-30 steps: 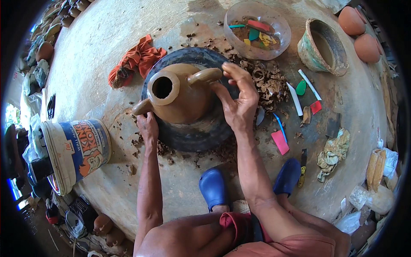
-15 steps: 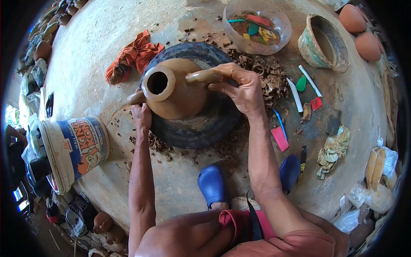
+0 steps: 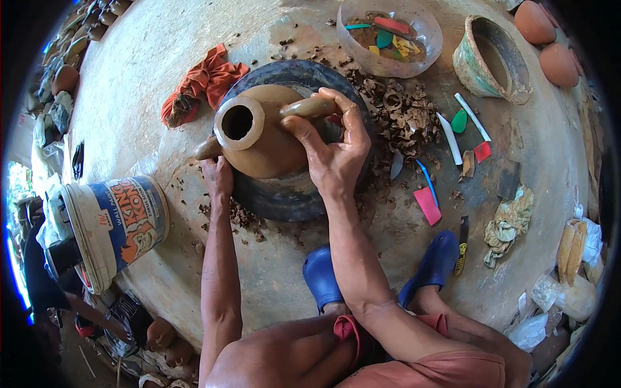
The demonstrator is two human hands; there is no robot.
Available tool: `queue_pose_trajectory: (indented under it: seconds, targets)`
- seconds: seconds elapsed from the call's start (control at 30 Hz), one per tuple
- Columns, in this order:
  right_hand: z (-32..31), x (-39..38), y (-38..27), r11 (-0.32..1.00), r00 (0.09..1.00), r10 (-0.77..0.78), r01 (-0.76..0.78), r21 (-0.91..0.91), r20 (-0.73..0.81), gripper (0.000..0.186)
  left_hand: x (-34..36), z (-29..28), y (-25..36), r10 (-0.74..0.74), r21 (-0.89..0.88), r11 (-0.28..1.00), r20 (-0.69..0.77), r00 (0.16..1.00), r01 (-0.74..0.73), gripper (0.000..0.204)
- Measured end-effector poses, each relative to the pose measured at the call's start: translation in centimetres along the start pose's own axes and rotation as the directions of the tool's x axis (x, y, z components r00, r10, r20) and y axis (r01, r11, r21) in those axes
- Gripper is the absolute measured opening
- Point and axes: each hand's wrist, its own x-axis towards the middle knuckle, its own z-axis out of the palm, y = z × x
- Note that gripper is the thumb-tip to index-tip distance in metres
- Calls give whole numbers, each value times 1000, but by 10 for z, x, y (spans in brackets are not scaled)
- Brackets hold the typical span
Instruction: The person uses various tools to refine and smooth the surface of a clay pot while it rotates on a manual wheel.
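Observation:
A wet brown clay pot (image 3: 275, 152) with a round open mouth and two loop handles rests on a dark round turntable (image 3: 284, 210). My right hand (image 3: 337, 158) is curled about the right handle (image 3: 309, 107); its thumb presses near the handle's inner end and the fingers reach over the outer end. A bit of red shows beneath that handle by the fingers; what it is, I cannot make out. At the left handle (image 3: 207, 149), my left hand (image 3: 217, 177) has its fingers closed from below, partly hidden by the handle.
Clay shavings (image 3: 404, 116) lie right of the turntable, near a clear tub (image 3: 424, 64) of water and tools. Further right are a crusted basin (image 3: 462, 61) and scattered scrapers. An orange cloth (image 3: 210, 77) and a paint bucket (image 3: 132, 220) stand left. Another person's arm (image 3: 97, 313) shows lower left.
My right hand has shifted left and turned, bringing its thumb to the handle's inner end. My left hand stays at the left handle. Another person's arm has come in at lower left.

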Motion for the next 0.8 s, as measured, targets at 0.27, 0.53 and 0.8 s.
queue_pose_trajectory:
  seconds: [0.27, 0.53, 0.8]
  targets:
    - [-6, 0, 13, 831, 937, 344, -273, 485, -61, 22, 2, 3, -3, 77, -4, 997, -82, 994, -78, 45]
    - [-30, 33, -3, 998, 997, -61, 62, 13, -37, 15, -4, 4, 7, 85, -49, 995, -109, 990, -91, 40]
    - [-69, 99, 0, 990, 697, -41, -71, 126, 716, 32, -1, 12, 19, 142, 53, 989, -177, 974, -135, 50]
